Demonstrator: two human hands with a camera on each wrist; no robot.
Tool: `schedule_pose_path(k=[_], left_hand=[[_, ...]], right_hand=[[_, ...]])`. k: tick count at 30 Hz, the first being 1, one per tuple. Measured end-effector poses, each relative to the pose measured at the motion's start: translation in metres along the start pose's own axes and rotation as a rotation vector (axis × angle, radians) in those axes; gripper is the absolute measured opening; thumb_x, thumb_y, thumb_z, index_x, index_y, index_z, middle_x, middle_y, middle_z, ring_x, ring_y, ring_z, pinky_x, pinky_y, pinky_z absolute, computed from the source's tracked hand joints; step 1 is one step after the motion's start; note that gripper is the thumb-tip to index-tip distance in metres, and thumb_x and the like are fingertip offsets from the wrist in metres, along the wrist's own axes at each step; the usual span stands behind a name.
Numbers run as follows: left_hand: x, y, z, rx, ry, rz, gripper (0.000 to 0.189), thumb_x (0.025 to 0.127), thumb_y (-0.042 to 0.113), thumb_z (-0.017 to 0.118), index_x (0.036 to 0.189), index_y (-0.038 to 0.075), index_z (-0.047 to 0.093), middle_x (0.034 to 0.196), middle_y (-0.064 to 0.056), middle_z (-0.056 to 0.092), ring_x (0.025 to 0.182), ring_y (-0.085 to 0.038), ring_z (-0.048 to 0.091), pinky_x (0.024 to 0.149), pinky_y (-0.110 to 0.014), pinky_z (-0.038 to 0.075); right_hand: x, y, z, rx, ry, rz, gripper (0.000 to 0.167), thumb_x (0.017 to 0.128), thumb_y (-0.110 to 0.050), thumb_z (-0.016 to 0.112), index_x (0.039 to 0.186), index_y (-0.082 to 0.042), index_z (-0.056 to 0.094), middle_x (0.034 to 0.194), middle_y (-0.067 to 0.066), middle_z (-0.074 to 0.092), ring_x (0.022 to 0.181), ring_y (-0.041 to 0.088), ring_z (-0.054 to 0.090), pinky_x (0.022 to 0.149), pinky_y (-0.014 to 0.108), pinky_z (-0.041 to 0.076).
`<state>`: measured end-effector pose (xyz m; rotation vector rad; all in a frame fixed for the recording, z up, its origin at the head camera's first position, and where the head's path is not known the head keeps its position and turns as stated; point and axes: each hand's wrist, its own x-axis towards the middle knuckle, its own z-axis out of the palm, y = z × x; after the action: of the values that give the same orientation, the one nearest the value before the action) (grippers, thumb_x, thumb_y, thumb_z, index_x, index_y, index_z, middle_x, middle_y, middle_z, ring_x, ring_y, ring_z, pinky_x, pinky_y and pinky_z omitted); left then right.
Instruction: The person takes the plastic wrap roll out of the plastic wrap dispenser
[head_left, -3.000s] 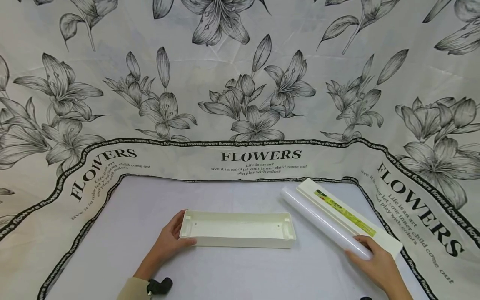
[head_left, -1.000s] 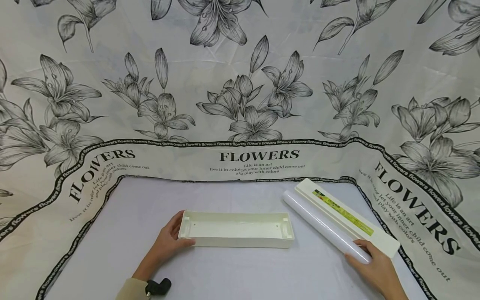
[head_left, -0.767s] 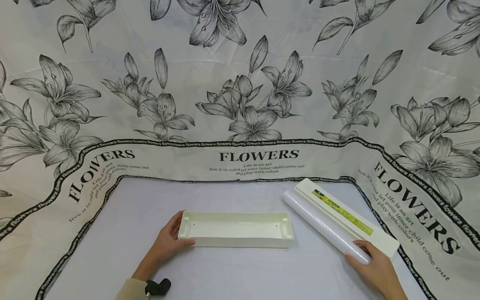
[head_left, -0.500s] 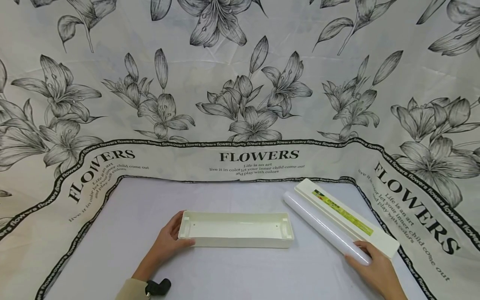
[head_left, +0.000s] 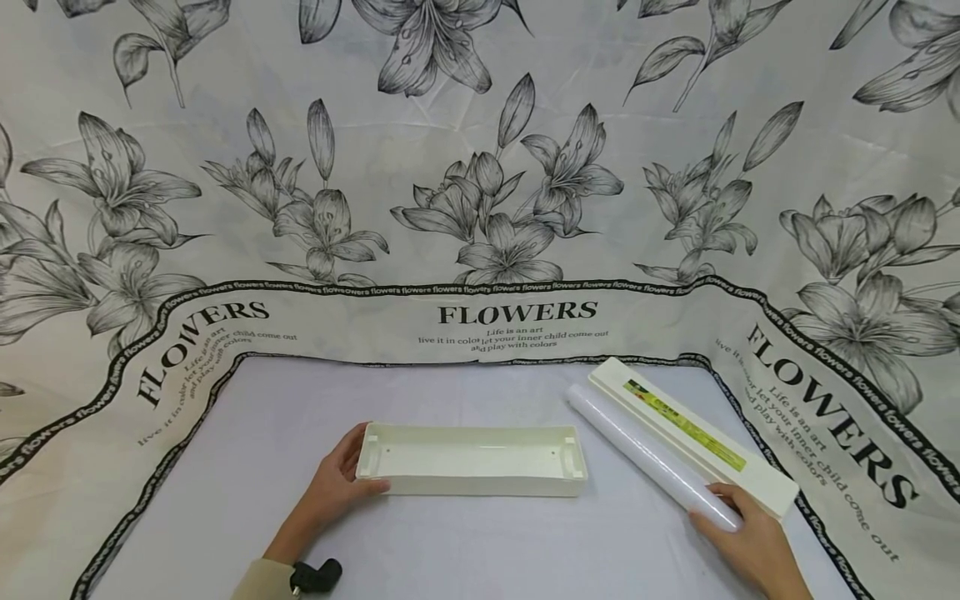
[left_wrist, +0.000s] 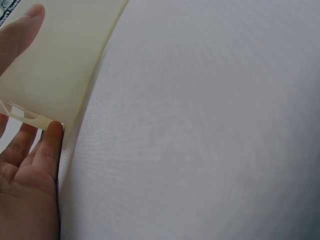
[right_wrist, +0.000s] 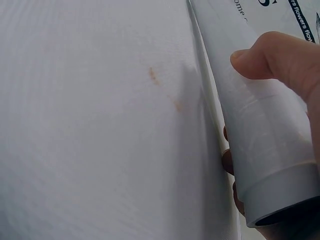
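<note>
A long cream plastic box [head_left: 472, 485], its hollow side facing up, lies mid-table. My left hand [head_left: 341, 479] grips its left end, thumb along the near wall and fingers behind the end; the left wrist view shows the thumb over the box wall [left_wrist: 75, 55] and fingertips at its corner. On the right, my right hand [head_left: 750, 529] holds the near end of a roll of cling film [head_left: 645, 446], thumb on one side and fingers curled round the other. The hollow end of the roll's core [right_wrist: 282, 192] shows in the right wrist view.
Right beside the roll lies a long cream lid [head_left: 772, 483] with a yellow-green label [head_left: 686, 423], slanting toward the right edge. A white cloth [head_left: 465, 550] covers the table, bordered by a flower-printed curtain [head_left: 517, 329] at the back and sides.
Since the earliest frame, the cling film roll has dropped slightly and its far end has come a little nearer me. The box, lid and left hand keep their places; the view shifts slightly.
</note>
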<state>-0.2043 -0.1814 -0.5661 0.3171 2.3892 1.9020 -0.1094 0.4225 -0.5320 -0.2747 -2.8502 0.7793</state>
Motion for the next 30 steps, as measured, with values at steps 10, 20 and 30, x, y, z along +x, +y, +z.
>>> schedule_pose_path(k=[10, 20, 30], left_hand=[[0.0007, 0.0006, 0.0000, -0.010, -0.009, -0.006, 0.109, 0.077, 0.014, 0.092, 0.163, 0.008, 0.025, 0.166, -0.020, 0.031, 0.154, -0.040, 0.030, 0.105, -0.005, 0.038], [0.0004, 0.0001, -0.0014, -0.019, -0.022, -0.032, 0.110, 0.079, 0.015, 0.091, 0.164, 0.008, 0.022, 0.167, -0.020, 0.028, 0.155, -0.038, 0.027, 0.105, -0.005, 0.036], [-0.0002, 0.0027, -0.0010, -0.018, -0.020, -0.052, 0.110, 0.079, 0.016, 0.091, 0.164, 0.010, 0.022, 0.168, -0.017, 0.028, 0.156, -0.036, 0.027, 0.106, -0.006, 0.036]], right_hand=[[-0.0010, 0.0023, 0.0009, -0.004, 0.010, -0.013, 0.068, 0.084, -0.045, 0.085, 0.129, 0.000, 0.061, 0.120, 0.024, 0.069, 0.104, 0.033, 0.064, 0.082, 0.034, 0.048], [-0.0012, 0.0010, 0.0006, 0.011, 0.005, -0.021, 0.067, 0.083, -0.043, 0.086, 0.128, 0.001, 0.061, 0.118, 0.023, 0.069, 0.103, 0.031, 0.064, 0.075, 0.022, 0.047], [0.0006, -0.0039, -0.0011, -0.005, -0.056, -0.044, 0.068, 0.084, -0.038, 0.085, 0.128, 0.004, 0.056, 0.118, 0.023, 0.067, 0.104, 0.031, 0.063, 0.078, 0.025, 0.049]])
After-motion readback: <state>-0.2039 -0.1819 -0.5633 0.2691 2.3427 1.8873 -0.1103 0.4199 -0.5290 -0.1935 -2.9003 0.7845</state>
